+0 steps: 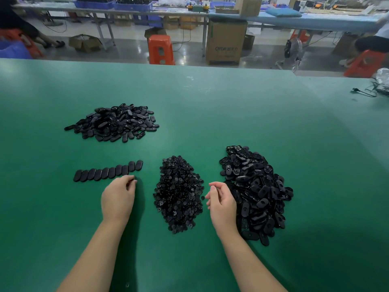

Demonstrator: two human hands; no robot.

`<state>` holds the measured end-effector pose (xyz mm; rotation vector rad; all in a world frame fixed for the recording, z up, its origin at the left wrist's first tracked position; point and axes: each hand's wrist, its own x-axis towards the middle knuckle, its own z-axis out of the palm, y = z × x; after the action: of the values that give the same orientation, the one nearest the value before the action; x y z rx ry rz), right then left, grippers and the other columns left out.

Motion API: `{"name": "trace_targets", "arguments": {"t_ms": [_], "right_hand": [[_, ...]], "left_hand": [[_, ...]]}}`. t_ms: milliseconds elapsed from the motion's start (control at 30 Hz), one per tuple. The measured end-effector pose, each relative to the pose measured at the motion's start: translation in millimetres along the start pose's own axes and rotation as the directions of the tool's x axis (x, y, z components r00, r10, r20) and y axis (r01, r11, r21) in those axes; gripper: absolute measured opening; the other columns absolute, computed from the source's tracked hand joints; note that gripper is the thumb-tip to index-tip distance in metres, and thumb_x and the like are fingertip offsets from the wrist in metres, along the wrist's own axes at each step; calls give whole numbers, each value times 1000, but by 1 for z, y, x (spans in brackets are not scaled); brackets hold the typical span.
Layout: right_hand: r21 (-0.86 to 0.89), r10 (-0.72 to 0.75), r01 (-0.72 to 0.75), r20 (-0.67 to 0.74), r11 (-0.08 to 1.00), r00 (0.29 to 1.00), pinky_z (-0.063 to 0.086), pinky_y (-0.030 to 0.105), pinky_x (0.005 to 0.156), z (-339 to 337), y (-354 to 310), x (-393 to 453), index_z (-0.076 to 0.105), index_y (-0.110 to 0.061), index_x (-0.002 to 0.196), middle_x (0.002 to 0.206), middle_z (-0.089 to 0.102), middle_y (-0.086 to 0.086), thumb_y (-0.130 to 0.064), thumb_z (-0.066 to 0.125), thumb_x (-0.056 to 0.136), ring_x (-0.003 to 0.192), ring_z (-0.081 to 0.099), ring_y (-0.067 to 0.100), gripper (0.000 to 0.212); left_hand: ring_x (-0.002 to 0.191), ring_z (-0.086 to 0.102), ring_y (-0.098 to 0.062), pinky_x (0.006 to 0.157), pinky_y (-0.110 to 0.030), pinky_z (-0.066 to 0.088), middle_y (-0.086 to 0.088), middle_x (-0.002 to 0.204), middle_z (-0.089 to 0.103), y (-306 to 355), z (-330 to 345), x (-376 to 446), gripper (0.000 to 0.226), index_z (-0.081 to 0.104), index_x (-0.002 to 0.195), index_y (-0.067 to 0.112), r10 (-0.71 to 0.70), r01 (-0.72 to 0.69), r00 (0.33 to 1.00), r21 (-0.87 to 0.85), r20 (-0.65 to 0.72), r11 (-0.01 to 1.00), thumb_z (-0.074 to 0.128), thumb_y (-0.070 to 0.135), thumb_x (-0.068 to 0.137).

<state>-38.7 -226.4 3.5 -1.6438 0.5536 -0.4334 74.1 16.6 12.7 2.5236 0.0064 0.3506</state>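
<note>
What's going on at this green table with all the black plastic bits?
A person works bare-handed on the green table. The left hand, fingers curled, is beside a row of oval pieces laid side by side; whether it pinches something is unclear. The right hand hangs loosely curled, empty, between a pile of small parts and a pile of oval shells. A third pile lies farther back.
</note>
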Motion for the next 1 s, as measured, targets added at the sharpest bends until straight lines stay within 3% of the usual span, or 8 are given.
{"name": "trace_targets", "arguments": {"t_ms": [200,333,467,633,767,867,1000], "right_hand": [[-52,-5,5,1,999,1000,50,28,57,0,0,0,63,-28,96,74,68,-2,-18,52,104,60,58,6,17],[-81,-2,2,6,997,1000,47,26,53,1,0,-1,62,-30,96,76,68,-7,-17,52,103,56,55,5,18],[-115,-5,6,10,993,1000,45,27,51,2,-1,-1,62,-30,94,75,68,-5,-18,52,103,55,53,7,18],[-182,-15,19,27,983,1000,44,31,54,4,-4,-2,62,-30,93,75,66,-3,-18,53,102,57,53,7,17],[-348,-5,25,59,937,998,42,21,71,4,-13,9,61,-25,99,101,58,-6,-18,53,101,82,56,7,11],[-573,-18,67,91,817,996,42,22,75,-8,-27,31,61,-23,117,121,52,-4,-23,53,102,83,55,7,16],[-873,-21,112,116,475,993,48,31,72,-26,-45,69,49,-17,140,136,45,6,-32,52,103,92,65,24,39]], "left_hand": [[71,57,-24,56,-32,46,-3,92,61,2,10,7,25,72,116,14,-55,41,995,171,80,984,54,21,102],[78,56,-23,61,-33,44,-4,103,62,6,12,7,32,65,130,17,-105,101,993,73,48,992,51,21,102],[80,56,-15,65,-31,44,1,100,67,19,20,-9,26,71,119,16,-46,49,998,-71,45,996,54,20,100],[77,58,-13,84,-34,43,8,91,64,21,29,-22,23,75,108,21,109,-106,986,-29,124,994,56,18,96],[73,55,-10,82,-31,39,11,89,61,20,30,-22,22,75,105,23,134,-132,982,-25,132,991,58,17,92],[73,56,-10,81,-31,39,11,90,62,19,31,-20,18,74,103,23,160,-157,978,-29,137,987,61,19,91],[72,58,-13,78,-32,39,13,85,59,17,32,-18,13,75,98,23,153,-149,978,-37,140,988,64,21,92]]}}
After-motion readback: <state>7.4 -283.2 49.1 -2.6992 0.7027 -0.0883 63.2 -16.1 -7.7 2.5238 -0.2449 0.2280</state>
